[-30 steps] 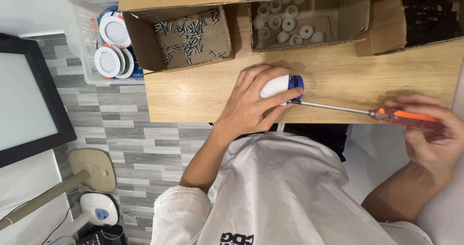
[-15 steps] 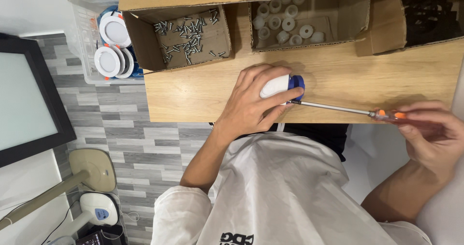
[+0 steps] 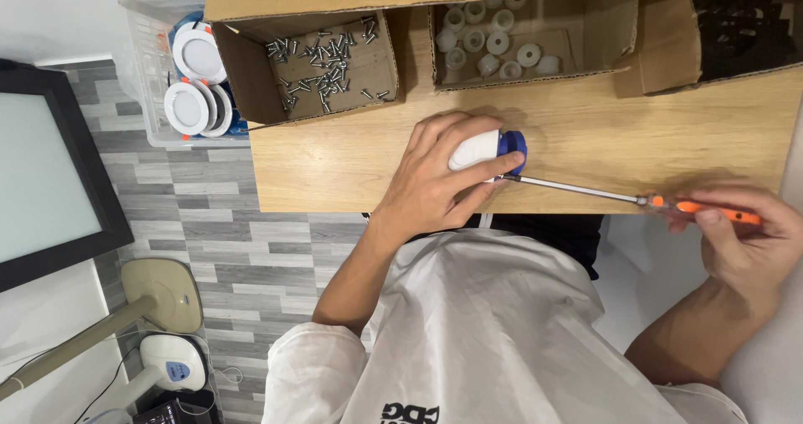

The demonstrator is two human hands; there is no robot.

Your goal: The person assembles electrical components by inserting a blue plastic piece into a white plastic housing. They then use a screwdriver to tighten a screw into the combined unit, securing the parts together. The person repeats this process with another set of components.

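Left hand [image 3: 439, 186] clamps white-and-blue fitting [image 3: 488, 150] on table [image 3: 335, 165], frame centre. Right hand [image 3: 744, 240] at 3 o'clock grips orange screwdriver [image 3: 623, 196]. Risk: long shaft skids off fitting towards left fingers [image 3: 481, 191].

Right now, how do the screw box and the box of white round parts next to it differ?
The screw box holds small dark metal screws scattered loosely; the box of white parts holds pale round pieces, each larger than a screw. The screw box sits at the table's left end, partly over the edge; the box of white parts sits near the middle. Both are open brown cardboard, and neither hand touches them.
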